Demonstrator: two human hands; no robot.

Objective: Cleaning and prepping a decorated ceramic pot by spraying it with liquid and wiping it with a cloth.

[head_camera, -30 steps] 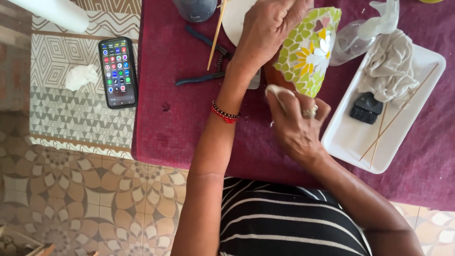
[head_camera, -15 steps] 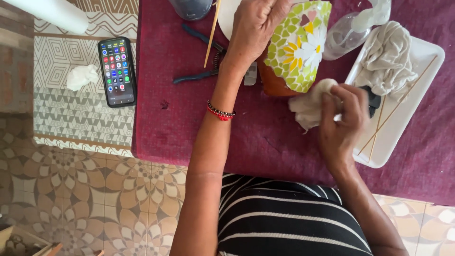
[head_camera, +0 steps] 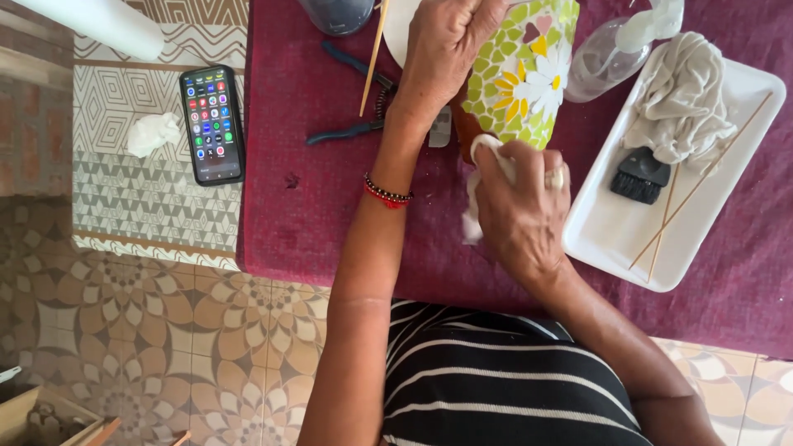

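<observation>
Up close, mosaic pot (head_camera: pixel 520 78) — green tiles, daisy

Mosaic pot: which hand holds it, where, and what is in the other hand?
Left hand grips the mosaic pot over its upper side; right hand presses a bunched white cloth against its lower edge.

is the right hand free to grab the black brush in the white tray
Probably not straight away: the right hand is clutching a white cloth against the mosaic pot. The black brush lies uncovered in the white tray beside it.

Bright, even daylight, soft shadows, sharp focus throughout.
</observation>
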